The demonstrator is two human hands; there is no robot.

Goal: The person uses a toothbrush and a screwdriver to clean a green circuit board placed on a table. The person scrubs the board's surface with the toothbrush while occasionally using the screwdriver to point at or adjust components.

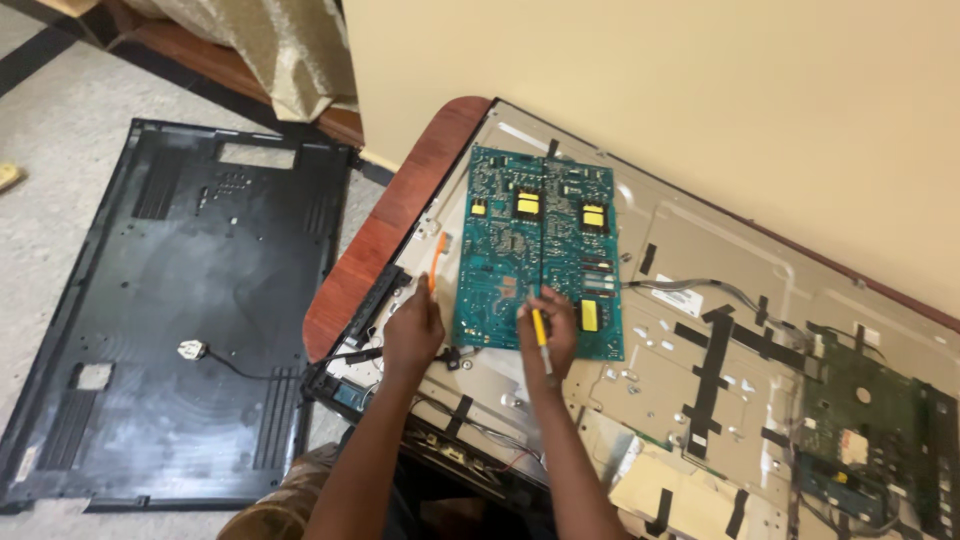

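Observation:
A teal circuit board [540,250] with yellow components lies on the grey metal back of an opened flat-screen television [720,280]. My left hand [412,335] grips an orange-handled tool [437,258] at the board's left edge. My right hand [548,330] holds a yellow-handled tool [540,335] against the board's lower middle. Both hands touch the board's near edge.
The television rests on a wooden table [390,220] beside a beige wall. A second green board [860,420] sits at the right, with black tape strips [710,370] and cables. The removed black plastic back cover [170,300] lies on the floor at left.

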